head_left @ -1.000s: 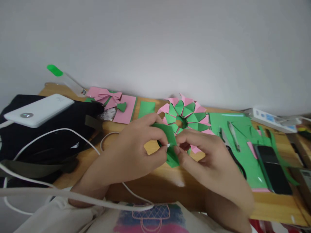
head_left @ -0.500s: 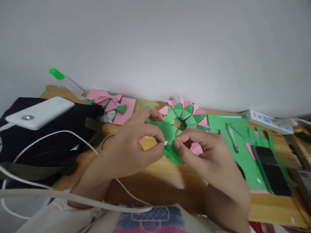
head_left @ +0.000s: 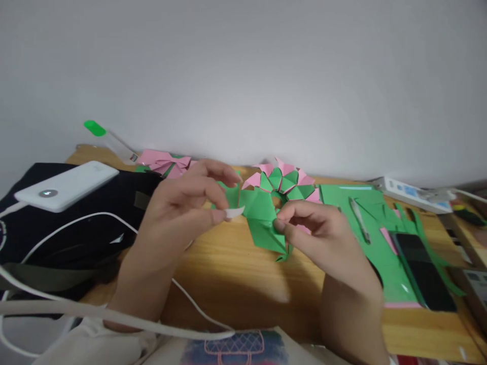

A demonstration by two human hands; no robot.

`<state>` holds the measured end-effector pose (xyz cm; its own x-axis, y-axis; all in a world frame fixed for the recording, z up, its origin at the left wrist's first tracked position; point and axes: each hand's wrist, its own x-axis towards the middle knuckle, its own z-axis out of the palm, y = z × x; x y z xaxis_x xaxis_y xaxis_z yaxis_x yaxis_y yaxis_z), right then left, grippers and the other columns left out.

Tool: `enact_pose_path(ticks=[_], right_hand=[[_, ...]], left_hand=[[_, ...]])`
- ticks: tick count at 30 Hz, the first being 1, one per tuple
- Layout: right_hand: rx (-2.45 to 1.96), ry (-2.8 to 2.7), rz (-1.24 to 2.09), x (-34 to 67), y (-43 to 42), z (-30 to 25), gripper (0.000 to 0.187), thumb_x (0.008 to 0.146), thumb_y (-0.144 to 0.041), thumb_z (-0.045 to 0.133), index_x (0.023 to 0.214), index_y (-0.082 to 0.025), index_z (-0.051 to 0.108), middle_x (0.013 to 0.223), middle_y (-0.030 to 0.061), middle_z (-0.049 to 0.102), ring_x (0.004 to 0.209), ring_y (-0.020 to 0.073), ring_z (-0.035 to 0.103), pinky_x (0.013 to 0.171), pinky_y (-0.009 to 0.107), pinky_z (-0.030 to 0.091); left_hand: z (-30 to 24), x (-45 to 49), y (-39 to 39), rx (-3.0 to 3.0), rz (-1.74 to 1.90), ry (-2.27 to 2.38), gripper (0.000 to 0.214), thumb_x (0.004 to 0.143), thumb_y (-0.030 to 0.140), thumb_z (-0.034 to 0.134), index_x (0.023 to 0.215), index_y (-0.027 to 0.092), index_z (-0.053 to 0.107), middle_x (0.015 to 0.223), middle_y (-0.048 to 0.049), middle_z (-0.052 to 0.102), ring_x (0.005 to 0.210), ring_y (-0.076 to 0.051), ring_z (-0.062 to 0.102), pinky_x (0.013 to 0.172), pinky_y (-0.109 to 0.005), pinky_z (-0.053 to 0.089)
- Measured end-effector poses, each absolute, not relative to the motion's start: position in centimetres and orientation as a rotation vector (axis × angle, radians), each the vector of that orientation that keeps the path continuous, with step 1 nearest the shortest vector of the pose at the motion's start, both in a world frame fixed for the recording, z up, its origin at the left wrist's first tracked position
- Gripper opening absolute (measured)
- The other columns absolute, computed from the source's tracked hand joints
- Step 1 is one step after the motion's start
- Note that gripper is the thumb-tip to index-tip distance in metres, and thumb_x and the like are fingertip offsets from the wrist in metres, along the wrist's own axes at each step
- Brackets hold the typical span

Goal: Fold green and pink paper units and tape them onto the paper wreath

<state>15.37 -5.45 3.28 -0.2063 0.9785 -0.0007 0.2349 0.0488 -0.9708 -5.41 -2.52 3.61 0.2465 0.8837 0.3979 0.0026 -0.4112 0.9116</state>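
Note:
My right hand [head_left: 315, 228] pinches a folded green paper piece [head_left: 262, 223] just above the wooden table [head_left: 228, 274]. Beside it to the left, my left hand [head_left: 178, 213] pinches a small white strip [head_left: 234, 212] between thumb and forefinger, its tip close to the green piece's left edge. Right behind the green piece lies a pink and green folded paper wreath [head_left: 283, 180].
A black bag [head_left: 72, 223] with a white power bank [head_left: 66, 185] and white cables [head_left: 95, 218] fills the left. Pink folded paper [head_left: 163, 161] lies at the back. On the right are a green sheet [head_left: 373, 228], a metal tool [head_left: 359, 219], a phone [head_left: 424, 271] and a power strip [head_left: 413, 192].
My left hand has drawn away to the left with the white strip, which was at the green piece's centre. My right hand holds the green piece alone, now more unfolded. The view has tilted slightly.

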Motion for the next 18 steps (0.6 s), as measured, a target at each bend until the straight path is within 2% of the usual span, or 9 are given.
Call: enact_pose_path(ticks=[3, 6, 8, 10, 11, 12, 18], right_hand=[[-1.272, -1.524, 1.267, 15.5, -5.5, 3.2, 0.016, 0.079, -0.021, 0.059, 0.063, -0.018, 0.058, 0.054, -0.0040, 0.052, 0.049, 0.0064, 0.046, 0.045, 0.017, 0.039], [-1.301, -1.521, 1.247, 15.8, -5.5, 3.2, 0.015, 0.080, -0.024, 0.060, 0.066, -0.018, 0.061, 0.052, -0.0042, 0.053, 0.046, 0.0065, 0.046, 0.043, 0.018, 0.038], [-1.321, -1.525, 1.185, 16.0, -5.3, 3.2, 0.015, 0.080, -0.024, 0.059, 0.067, -0.018, 0.062, 0.053, -0.0031, 0.057, 0.047, 0.0073, 0.049, 0.045, 0.018, 0.039], [-1.336, -1.520, 1.140, 16.3, -5.2, 3.1, 0.015, 0.081, -0.025, 0.058, 0.068, -0.017, 0.063, 0.057, -0.0013, 0.060, 0.052, 0.0087, 0.052, 0.048, 0.020, 0.042], [-1.337, -1.516, 1.132, 16.3, -5.1, 3.1, 0.015, 0.081, -0.025, 0.058, 0.068, -0.017, 0.063, 0.058, -0.0007, 0.061, 0.053, 0.0092, 0.053, 0.050, 0.020, 0.043], [-1.334, -1.513, 1.127, 16.4, -5.1, 3.1, 0.015, 0.081, -0.025, 0.059, 0.068, -0.017, 0.063, 0.058, -0.0008, 0.061, 0.053, 0.0093, 0.053, 0.050, 0.020, 0.043], [-1.266, -1.495, 1.134, 16.4, -5.4, 3.0, 0.015, 0.080, -0.022, 0.057, 0.065, -0.019, 0.060, 0.054, -0.0036, 0.058, 0.049, 0.0077, 0.052, 0.047, 0.018, 0.041]], left_hand=[[4.1, -6.4, -2.3, 1.675, 1.392, 0.874, 0.016, 0.068, 0.009, 0.052, 0.061, 0.020, 0.060, 0.088, -0.0005, 0.066, 0.094, -0.020, 0.060, 0.082, -0.035, 0.049], [4.3, -8.6, -1.5, 1.761, 1.441, 1.202, 0.013, 0.071, 0.009, 0.057, 0.065, 0.019, 0.064, 0.083, 0.0009, 0.066, 0.090, -0.018, 0.061, 0.083, -0.031, 0.046], [3.7, -10.4, -0.4, 1.835, 1.384, 1.462, 0.007, 0.072, 0.021, 0.061, 0.065, 0.019, 0.064, 0.076, 0.0014, 0.065, 0.081, -0.016, 0.060, 0.073, -0.028, 0.046], [2.5, -12.1, 1.0, 1.926, 0.973, 1.803, 0.018, 0.076, 0.034, 0.057, 0.076, 0.018, 0.066, 0.079, -0.0009, 0.067, 0.074, -0.017, 0.059, 0.069, -0.029, 0.047], [1.8, -12.8, 1.8, 2.029, 0.654, 1.942, 0.025, 0.079, 0.038, 0.052, 0.080, 0.018, 0.067, 0.084, -0.0020, 0.068, 0.076, -0.018, 0.060, 0.072, -0.030, 0.047], [1.1, -13.3, 2.6, 2.062, 0.506, 1.964, 0.027, 0.079, 0.039, 0.052, 0.081, 0.017, 0.068, 0.086, -0.0038, 0.069, 0.077, -0.019, 0.060, 0.073, -0.031, 0.047], [-0.9, -14.9, 6.1, 2.164, 0.090, 2.048, 0.027, 0.080, 0.031, 0.047, 0.079, 0.015, 0.069, 0.087, -0.0101, 0.071, 0.083, -0.025, 0.062, 0.073, -0.033, 0.044]])
